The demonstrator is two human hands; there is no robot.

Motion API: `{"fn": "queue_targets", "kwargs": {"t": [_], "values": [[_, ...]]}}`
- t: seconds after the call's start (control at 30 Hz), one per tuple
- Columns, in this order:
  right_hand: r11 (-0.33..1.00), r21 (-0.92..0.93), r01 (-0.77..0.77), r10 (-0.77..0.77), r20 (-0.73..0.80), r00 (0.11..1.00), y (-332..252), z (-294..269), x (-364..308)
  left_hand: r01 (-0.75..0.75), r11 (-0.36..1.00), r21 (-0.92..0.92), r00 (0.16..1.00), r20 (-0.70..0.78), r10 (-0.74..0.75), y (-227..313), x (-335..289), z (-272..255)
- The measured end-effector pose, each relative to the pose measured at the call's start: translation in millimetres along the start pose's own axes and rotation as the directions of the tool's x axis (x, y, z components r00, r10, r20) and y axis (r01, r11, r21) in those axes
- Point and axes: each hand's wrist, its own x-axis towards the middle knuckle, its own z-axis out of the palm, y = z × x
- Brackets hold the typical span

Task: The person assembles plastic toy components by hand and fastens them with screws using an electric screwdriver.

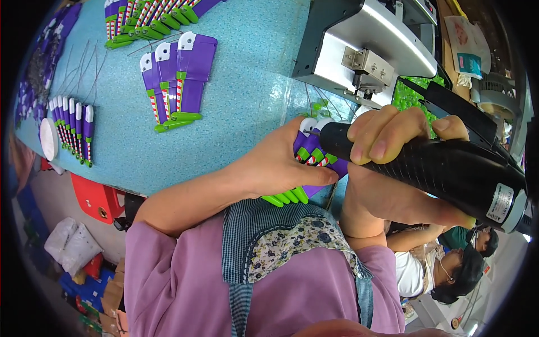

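My left hand (266, 163) is closed round a small fan of purple plastic wing pieces (339, 167) with white tips, green ends and red-and-white striped bars. In my right hand (382, 194) is a thick black electric screwdriver (443, 165), fingers wrapped over its body. Its nose points left and lies right at the white tips of the held pieces; the bit's exact contact is hard to make out. Beyond my left forearm, three similar wing pieces (193, 90) lie overlapped on the blue table (241, 73).
A metal machine (368, 53) stands at the far right, near small green parts (412, 98). More wing pieces (163, 17) lie at the back, and a row (73, 126) stands left by a white disc (48, 139). A red stool (92, 194) is below the edge; co-workers sit right.
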Motion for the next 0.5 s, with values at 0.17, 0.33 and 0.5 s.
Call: {"fn": "queue_targets", "kwargs": {"t": [0.17,0.33,0.5], "values": [[0.999,0.034,-0.017,0.018,-0.047,0.999,-9,3,-1,-0.030,0.997,0.064,0.999,-0.011,0.031,-7,-1,1],[0.981,-0.126,0.147,-0.176,-0.267,0.947,-59,-5,5,-0.191,0.976,0.103,0.967,-0.153,0.206,-17,0,-4],[0.988,-0.079,0.134,-0.147,-0.192,0.970,-33,-1,-8,-0.241,0.970,0.021,0.950,-0.198,0.241,-27,7,-3]]}}
